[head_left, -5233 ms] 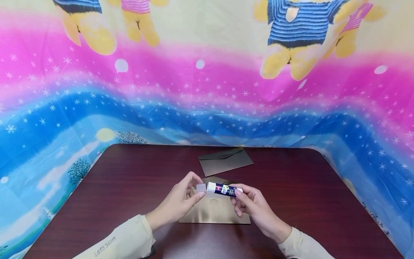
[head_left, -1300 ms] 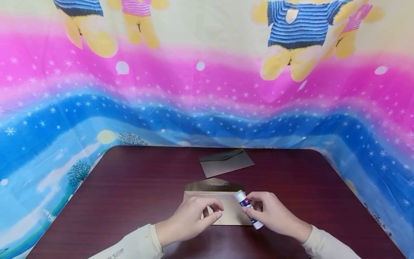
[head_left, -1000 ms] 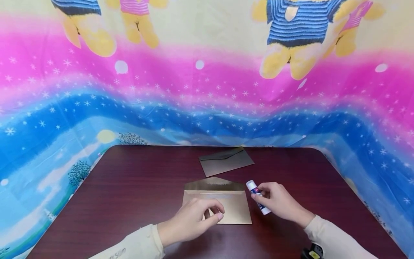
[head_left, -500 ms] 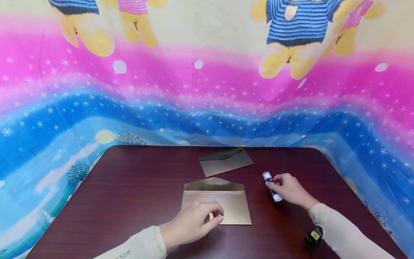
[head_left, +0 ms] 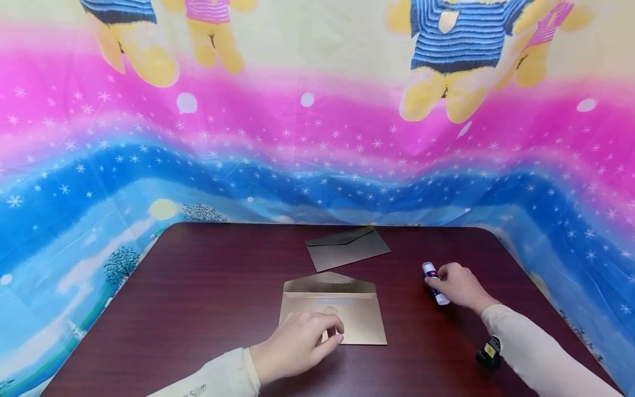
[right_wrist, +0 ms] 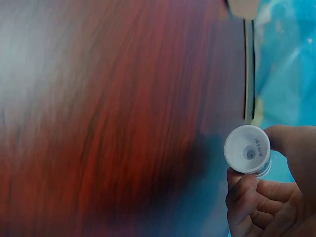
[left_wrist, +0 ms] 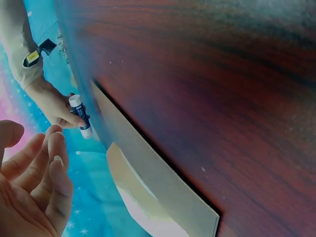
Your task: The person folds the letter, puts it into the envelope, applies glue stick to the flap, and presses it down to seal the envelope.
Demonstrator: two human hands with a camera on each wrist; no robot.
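Observation:
My right hand (head_left: 458, 286) pinches a capped glue stick (head_left: 430, 270) between thumb and fingers, low over the table's right side. In the right wrist view the white round base of the glue stick (right_wrist: 247, 149) faces the camera. My left hand (head_left: 297, 344) hovers over the lower left of a gold envelope (head_left: 364, 325), its fingers loosely bent and nothing between them. The left wrist view shows the thumb apart from the fingertips (left_wrist: 58, 168). The envelope's flap (head_left: 329, 282) lies unfolded away from me, with a shiny patch near its tip.
A second, darker gold envelope (head_left: 349, 253) with its flap folded down lies at an angle behind the first. The dark red wooden table (head_left: 213, 275) ends at a printed cloth backdrop (head_left: 317, 154). A black device (head_left: 490, 353) hangs from my right wrist.
Since the earliest frame, the cap has gone onto the glue stick. My right hand has carried the stick from over the envelope to the right; my left hand has barely moved lately.

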